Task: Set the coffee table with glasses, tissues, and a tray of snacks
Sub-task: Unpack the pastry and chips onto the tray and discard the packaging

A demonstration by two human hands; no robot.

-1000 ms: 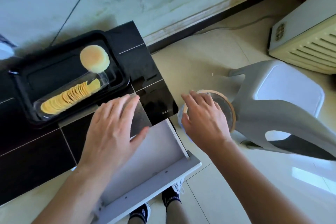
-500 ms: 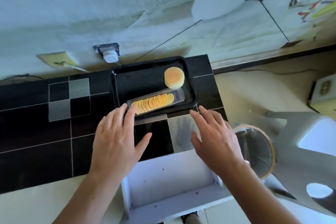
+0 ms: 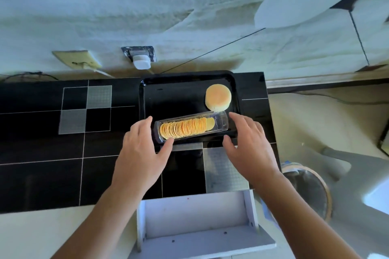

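Note:
A black tray (image 3: 181,86) sits at the back right of the black tiled coffee table (image 3: 42,174). In it lie a round bun (image 3: 218,97) and a clear plastic sleeve of yellow crisps (image 3: 190,127). My left hand (image 3: 141,153) is open at the tray's near left corner, fingers over the rim and thumb by the sleeve's left end. My right hand (image 3: 248,147) is open at the tray's near right corner, fingertips close to the sleeve's right end. Neither hand grips anything. No glasses or tissues are in view.
An open white drawer (image 3: 195,223) juts out below the table's near edge, between my forearms. A round bin with a wooden rim (image 3: 327,193) and a grey plastic stool (image 3: 366,176) stand on the floor to the right. A wall socket with a white plug (image 3: 141,60) is behind the table.
Both hands have moved forward from above the drawer to the near corners of the tray. The view has swung from the bin on the right towards the table.

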